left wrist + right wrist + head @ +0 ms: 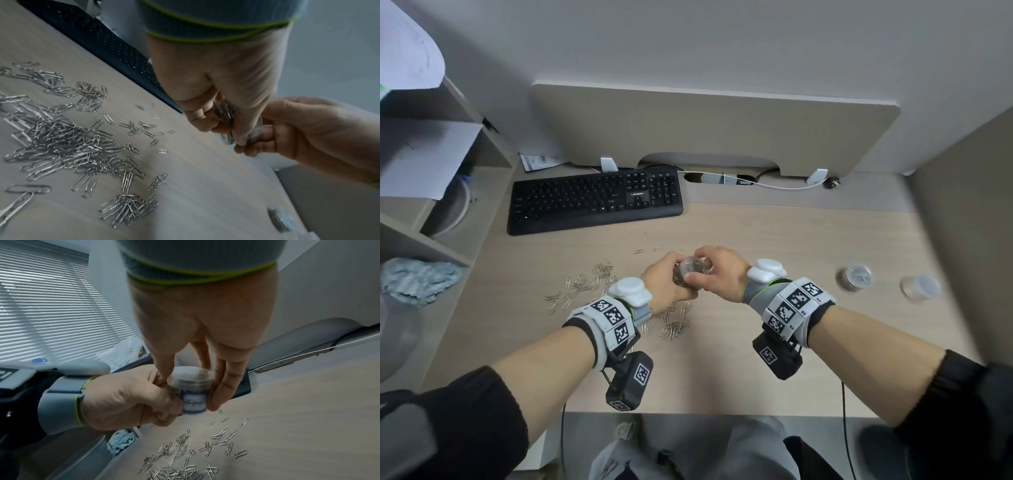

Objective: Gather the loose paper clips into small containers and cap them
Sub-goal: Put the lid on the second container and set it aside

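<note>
A small clear jar (693, 269) with a blue-edged label (194, 402) is held above the desk, and paper clips show inside it. My left hand (666, 284) grips the jar's body from the left. My right hand (714, 272) comes down from above, thumb and fingers (224, 386) pinching the clear cap (190, 374) that sits on the jar's top. Loose silver paper clips (585, 284) lie scattered on the desk to the left of my hands and under them, seen close in the left wrist view as a dense heap (72, 146).
Two more small capped jars (855, 277) (921, 287) stand at the right of the desk; the nearer one holds clips. A black keyboard (595, 202) lies behind the clips. A shelf with a blue cloth (417, 279) borders the left side.
</note>
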